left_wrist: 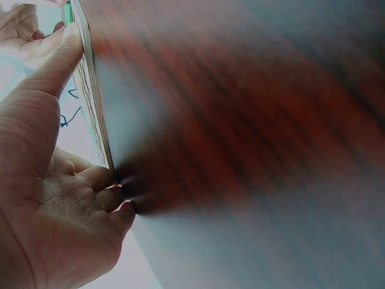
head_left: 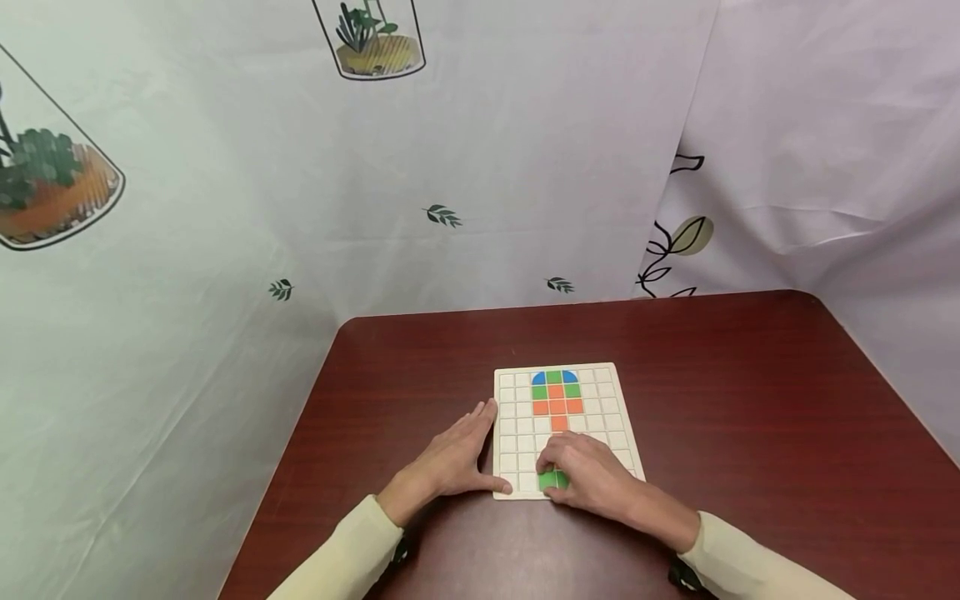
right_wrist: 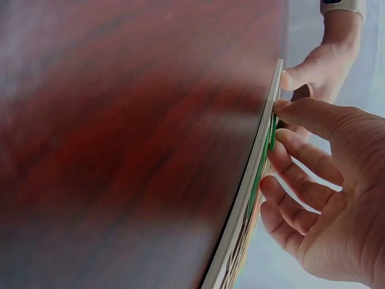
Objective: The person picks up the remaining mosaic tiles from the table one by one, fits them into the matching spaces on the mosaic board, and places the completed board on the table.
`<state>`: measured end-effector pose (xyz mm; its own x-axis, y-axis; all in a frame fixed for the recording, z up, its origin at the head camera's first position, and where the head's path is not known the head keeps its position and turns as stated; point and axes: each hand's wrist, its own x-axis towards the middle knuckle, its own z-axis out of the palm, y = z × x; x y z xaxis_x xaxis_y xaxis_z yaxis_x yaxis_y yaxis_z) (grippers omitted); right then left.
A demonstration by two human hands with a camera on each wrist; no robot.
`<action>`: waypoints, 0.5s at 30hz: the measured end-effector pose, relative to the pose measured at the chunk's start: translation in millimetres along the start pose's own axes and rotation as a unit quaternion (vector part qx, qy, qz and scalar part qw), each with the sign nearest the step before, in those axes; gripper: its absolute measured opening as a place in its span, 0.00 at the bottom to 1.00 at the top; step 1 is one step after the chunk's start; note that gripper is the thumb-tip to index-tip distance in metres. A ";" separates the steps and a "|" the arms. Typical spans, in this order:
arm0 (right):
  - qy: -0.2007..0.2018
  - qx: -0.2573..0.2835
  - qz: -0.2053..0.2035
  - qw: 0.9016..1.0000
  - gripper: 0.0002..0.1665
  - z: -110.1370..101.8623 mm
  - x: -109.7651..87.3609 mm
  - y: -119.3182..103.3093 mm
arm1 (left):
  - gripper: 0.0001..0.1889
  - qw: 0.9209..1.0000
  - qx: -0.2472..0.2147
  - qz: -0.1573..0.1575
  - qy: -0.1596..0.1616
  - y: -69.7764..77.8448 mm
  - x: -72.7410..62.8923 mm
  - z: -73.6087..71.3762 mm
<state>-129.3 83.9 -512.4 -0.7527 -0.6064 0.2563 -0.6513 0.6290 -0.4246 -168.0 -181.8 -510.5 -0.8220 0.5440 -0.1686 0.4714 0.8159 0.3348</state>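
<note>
A pale square grid board (head_left: 517, 446) lies on the table, with coloured tiles set in its cells. My left hand (head_left: 461, 450) is spread along the board's left side, its fingers straight at the edge and its thumb on the near left corner. Over the near rows, my right hand (head_left: 592, 475) bends its fingers and pinches a green tile (right_wrist: 273, 133) between thumb and fingertips. Green tiles (head_left: 548, 481) show in the near row under that hand, which hides part of the cells there. Farther up stands an orange tile (head_left: 558, 423) below a row of orange ones.
At the board's far side sit two blue rounded tiles (head_left: 538, 379) with a green tile (head_left: 553, 377) between them. The dark red wooden table (head_left: 712, 392) extends around the board. Behind it hangs a white cloth (head_left: 525, 167) printed with plants.
</note>
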 end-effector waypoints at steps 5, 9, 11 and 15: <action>-0.002 -0.003 0.002 1.000 0.14 -0.5 0.6 0.5 | 0.71 1.000 0.000 -0.001 0.000 0.1 0.0 -0.5; -0.007 0.000 0.005 1.000 0.14 -0.6 1.0 1.0 | 0.71 1.000 -0.001 -0.002 -0.001 0.1 -0.1 -0.5; -0.009 0.004 0.006 1.000 0.14 -0.9 1.0 1.1 | 0.71 1.000 -0.001 -0.002 -0.001 0.1 -0.4 -0.4; -0.012 0.010 0.009 1.000 0.14 -1.4 0.9 0.9 | 0.71 1.000 0.000 -0.002 -0.001 0.0 -0.5 0.1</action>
<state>-130.8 84.6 -511.4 -0.7611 -0.6074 0.2273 -0.6358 0.6296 -0.4465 -167.5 -182.0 -510.6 -0.8236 0.5404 -0.1719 0.4677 0.8187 0.3332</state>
